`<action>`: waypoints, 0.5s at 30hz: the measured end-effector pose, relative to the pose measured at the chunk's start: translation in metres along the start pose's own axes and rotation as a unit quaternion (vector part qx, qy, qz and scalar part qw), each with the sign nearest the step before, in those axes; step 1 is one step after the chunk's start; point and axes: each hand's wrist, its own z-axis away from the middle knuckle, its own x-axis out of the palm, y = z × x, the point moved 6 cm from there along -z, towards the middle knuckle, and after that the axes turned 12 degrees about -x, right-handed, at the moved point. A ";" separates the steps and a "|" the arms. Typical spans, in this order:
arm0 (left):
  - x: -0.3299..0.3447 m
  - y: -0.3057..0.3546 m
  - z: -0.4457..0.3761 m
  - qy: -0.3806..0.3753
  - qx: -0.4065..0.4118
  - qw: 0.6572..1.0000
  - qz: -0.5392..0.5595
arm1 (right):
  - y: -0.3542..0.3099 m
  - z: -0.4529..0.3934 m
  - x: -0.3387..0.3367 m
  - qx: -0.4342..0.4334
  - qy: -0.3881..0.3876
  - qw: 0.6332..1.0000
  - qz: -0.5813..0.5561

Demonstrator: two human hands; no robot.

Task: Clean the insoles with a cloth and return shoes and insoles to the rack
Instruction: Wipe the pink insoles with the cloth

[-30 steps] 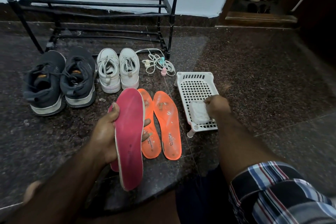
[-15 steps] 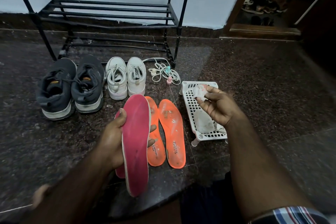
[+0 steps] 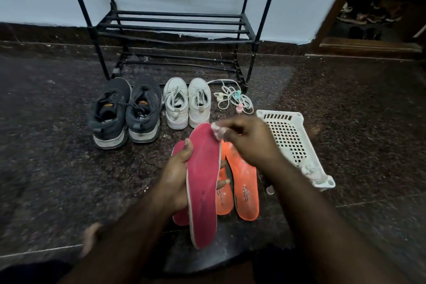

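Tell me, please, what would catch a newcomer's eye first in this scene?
The pink insole stands out most, held up at centre by the left hand while the right hand pinches a small white cloth at its top end. Just beside it, two bright orange insoles lie on the dark floor. Behind them, dark sneakers and white sneakers stand in front of the black rack.

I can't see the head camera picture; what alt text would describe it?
A person's left hand holds a long pink insole upright while the right hand pinches a small white cloth against its toe end. Two orange insoles, dark and white shoes and a black metal rack lie beyond.
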 end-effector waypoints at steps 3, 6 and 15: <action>0.005 0.001 0.001 -0.029 0.017 0.999 0.033 | -0.023 0.011 0.049 -0.130 -0.074 0.971 0.184; 0.007 0.002 0.000 -0.051 0.024 0.996 0.064 | -0.030 0.018 0.063 -0.142 -0.073 0.967 0.196; 0.008 0.003 0.001 -0.037 0.026 0.999 0.022 | -0.030 0.018 0.050 -0.090 0.009 0.981 0.171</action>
